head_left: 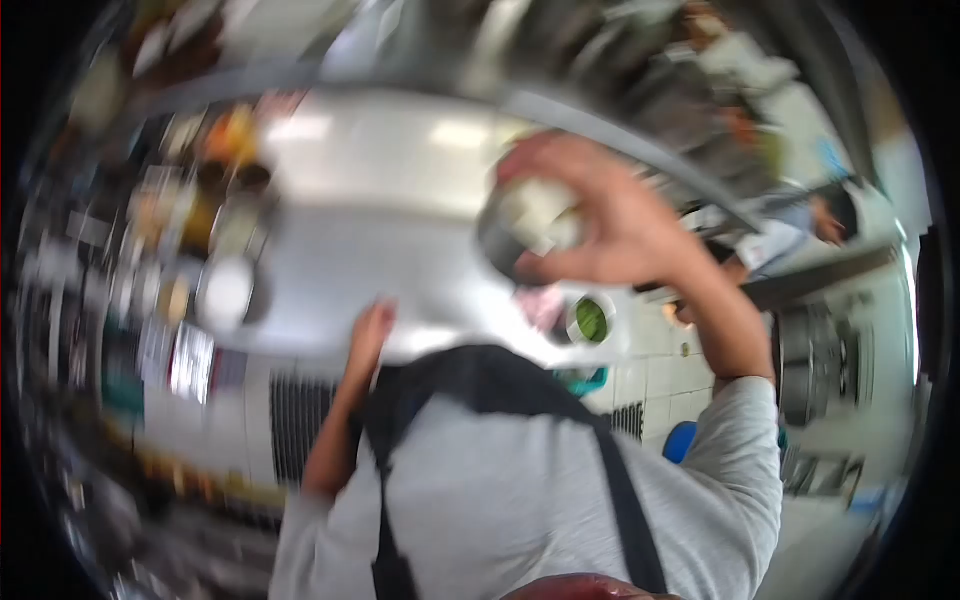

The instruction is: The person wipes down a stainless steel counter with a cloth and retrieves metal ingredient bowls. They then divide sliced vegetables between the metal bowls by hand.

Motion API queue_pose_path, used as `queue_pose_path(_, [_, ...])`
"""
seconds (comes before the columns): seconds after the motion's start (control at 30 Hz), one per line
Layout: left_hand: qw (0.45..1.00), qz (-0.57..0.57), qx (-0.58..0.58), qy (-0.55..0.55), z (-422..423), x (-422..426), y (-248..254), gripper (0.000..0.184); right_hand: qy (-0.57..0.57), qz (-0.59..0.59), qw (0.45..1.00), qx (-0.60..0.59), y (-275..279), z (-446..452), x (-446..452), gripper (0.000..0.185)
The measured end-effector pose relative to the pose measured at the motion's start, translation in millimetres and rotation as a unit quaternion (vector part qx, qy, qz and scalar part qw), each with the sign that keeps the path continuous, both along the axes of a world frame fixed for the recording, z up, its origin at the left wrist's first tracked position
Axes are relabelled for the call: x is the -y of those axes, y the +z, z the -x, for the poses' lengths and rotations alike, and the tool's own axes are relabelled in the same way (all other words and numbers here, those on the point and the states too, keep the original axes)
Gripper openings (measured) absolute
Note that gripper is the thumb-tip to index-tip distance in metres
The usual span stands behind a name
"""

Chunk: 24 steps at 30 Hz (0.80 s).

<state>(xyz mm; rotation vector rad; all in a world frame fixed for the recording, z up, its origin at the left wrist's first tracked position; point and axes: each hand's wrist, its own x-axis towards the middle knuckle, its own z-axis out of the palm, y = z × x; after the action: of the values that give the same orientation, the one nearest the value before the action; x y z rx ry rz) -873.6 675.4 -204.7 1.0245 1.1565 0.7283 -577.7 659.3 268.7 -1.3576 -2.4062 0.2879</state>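
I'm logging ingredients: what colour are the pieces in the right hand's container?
The pieces look whitish, best seen in the head view.

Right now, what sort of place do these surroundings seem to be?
It looks like a professional kitchen: a broad metal counter, a metal container with pale chunks in the right hand, and a bowl of green food.

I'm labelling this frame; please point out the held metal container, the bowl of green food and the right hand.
Metal container point(498, 242): head view, on its blurred wall.
Bowl of green food point(572, 323): head view, on its left rim.
Right hand point(622, 222): head view, on its back.
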Motion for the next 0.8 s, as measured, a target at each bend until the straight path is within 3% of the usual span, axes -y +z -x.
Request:
queue_pose_path(0.03, [0.983,-0.145,-0.089,-0.062,-5.5,-26.2,-88.5,0.042,0.007,0.008,1.000,-0.004,26.9,-3.3,6.9,0.066])
queue_pose_path(0.07, [0.997,-0.066,-0.025,-0.022,-18.2,-33.5,-90.6,0.039,-0.001,-0.019,1.000,0.010,51.6,-6.7,18.0,0.067])
queue_pose_path(0.1, [0.998,-0.068,0.004,-0.013,-26.1,-35.6,-71.5,0.049,-0.005,-0.034,0.999,0.015,73.5,-11.0,28.2,0.067])
queue_pose_path(0.13, [0.999,0.011,0.034,0.017,-33.5,-29.0,-32.0,0.047,-0.016,-0.015,0.999,0.023,96.7,-16.5,36.7,0.068])
queue_pose_path(0.2, [0.998,0.051,-0.028,-0.029,-41.0,-37.6,-15.1,0.048,-0.012,0.023,0.999,0.018,133.5,-30.1,49.6,0.070])
queue_pose_path(0.4, [0.988,0.031,-0.041,-0.149,-65.1,-45.4,25.3,0.049,-0.085,0.018,0.996,0.032,214.8,-69.0,95.7,0.072])
queue_pose_path(0.5, [0.983,0.035,-0.047,-0.173,-72.7,-36.7,24.4,0.048,-0.052,-0.053,0.997,-0.005,253.9,-101.4,109.8,0.068])
queue_pose_path(0.53, [0.983,0.047,-0.050,-0.172,-76.8,-36.3,24.0,0.048,0.032,0.115,0.989,-0.093,269.4,-122.1,96.0,0.080])
queue_pose_path(0.57, [0.981,0.042,-0.051,-0.180,-80.0,-34.9,23.5,0.048,0.102,0.125,0.983,-0.090,288.4,-135.7,93.8,0.080])
queue_pose_path(0.6, [0.980,0.061,-0.048,-0.184,-81.0,-31.5,21.7,0.048,-0.010,0.109,0.983,-0.148,299.6,-135.1,108.1,0.079])
queue_pose_path(0.7, [0.979,0.064,-0.040,-0.191,-80.0,-29.9,8.7,0.046,-0.065,0.065,0.990,-0.110,348.9,-123.2,127.5,0.077])
queue_pose_path(0.8, [0.978,0.069,-0.040,-0.194,-78.3,-34.2,4.6,0.045,-0.042,0.047,0.984,-0.167,382.3,-148.0,135.3,0.063])
